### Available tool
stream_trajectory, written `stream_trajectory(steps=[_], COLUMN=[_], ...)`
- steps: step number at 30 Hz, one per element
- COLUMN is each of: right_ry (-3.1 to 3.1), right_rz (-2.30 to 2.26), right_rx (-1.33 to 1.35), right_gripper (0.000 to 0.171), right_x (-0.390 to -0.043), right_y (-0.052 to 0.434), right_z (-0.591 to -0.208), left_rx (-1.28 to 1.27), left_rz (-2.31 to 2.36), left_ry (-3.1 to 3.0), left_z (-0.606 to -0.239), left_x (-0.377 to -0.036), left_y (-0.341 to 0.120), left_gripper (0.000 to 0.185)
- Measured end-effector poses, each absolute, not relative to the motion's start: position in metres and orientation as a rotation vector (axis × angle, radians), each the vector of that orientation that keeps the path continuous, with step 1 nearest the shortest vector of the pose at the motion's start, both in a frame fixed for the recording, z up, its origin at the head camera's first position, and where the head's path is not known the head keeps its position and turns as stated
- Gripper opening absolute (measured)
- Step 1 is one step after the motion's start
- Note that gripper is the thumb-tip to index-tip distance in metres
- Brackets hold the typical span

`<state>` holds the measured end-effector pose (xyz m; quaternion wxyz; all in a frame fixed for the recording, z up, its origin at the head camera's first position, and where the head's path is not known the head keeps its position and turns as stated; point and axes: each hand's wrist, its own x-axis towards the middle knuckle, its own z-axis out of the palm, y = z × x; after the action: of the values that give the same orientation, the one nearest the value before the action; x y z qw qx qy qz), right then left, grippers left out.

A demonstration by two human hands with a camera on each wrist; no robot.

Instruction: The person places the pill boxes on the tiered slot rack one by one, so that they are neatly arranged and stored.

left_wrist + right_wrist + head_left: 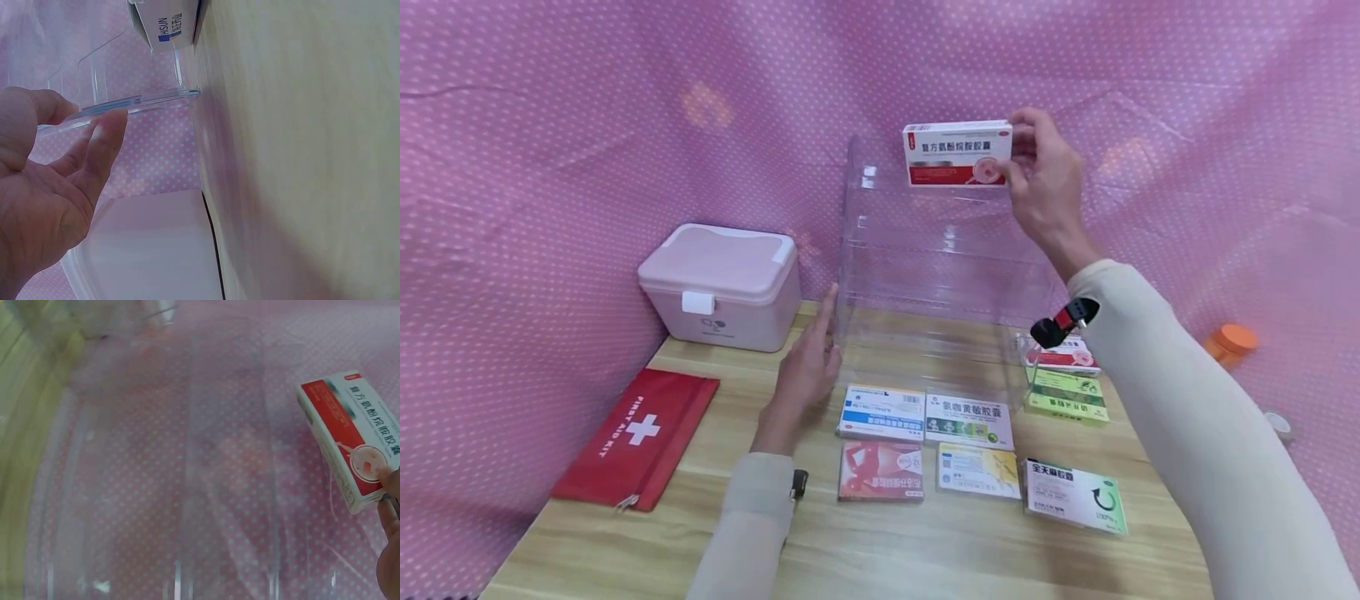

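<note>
Clear acrylic makes up the tiered rack standing on the wooden table, and its shelves are hard to pick out against the dotted pink backdrop. The right hand pinches a red-and-white medicine box by its right end, thumb in front and fingers behind, holding it level at the rack's top tier; from the right wrist view the box hangs just in front of the transparent shelving, not yet resting on anything. The left hand is flat, fingers straight, pressed against the rack's left side wall; the left wrist view shows the fingertips touching the clear edge. Risk, as I judge it: with only an end pinch, the box could tilt or slip if it catches the nearly invisible shelf lip, and a misjudged lip could send it falling through to the loose boxes below. The rack looks light, so a push at the top might tip or slide it back if the steadying palm eases off. Nearby sit a pink storage case, a red first aid pouch and an orange-capped bottle.
</note>
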<state>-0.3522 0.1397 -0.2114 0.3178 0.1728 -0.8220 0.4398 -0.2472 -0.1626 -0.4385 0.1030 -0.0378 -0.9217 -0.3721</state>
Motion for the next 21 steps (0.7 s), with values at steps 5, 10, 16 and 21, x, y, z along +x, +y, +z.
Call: stream_trajectory(steps=[5,10,16,21], right_ry=[-2.188,-2.349,-2.391,-2.388], right_rz=[1.165,0.982,0.928,0.989], right_rx=[0.358,0.247,0.226,0.247], right_gripper=[0.044,0.045,0.048,0.054], right_x=[-0.369,-0.377,-0.382,-0.385], right_y=[0.133,0.136,0.135,0.118], right_z=[-0.195,-0.202,-0.228,-0.231], left_rx=[-0.139,-0.168,-0.174,-0.176], left_rz=[-1.089,-1.078,-1.065,-1.054], left_ry=[-2.697,-2.679,-2.688,-2.688], left_z=[-0.441,-0.444,-0.444,-0.44], left_x=[-0.248,-0.248,-0.247,-0.246], left_y=[-0.157,-0.15,-0.147,-0.148], left_gripper=[0.112,0.113,0.113,0.114])
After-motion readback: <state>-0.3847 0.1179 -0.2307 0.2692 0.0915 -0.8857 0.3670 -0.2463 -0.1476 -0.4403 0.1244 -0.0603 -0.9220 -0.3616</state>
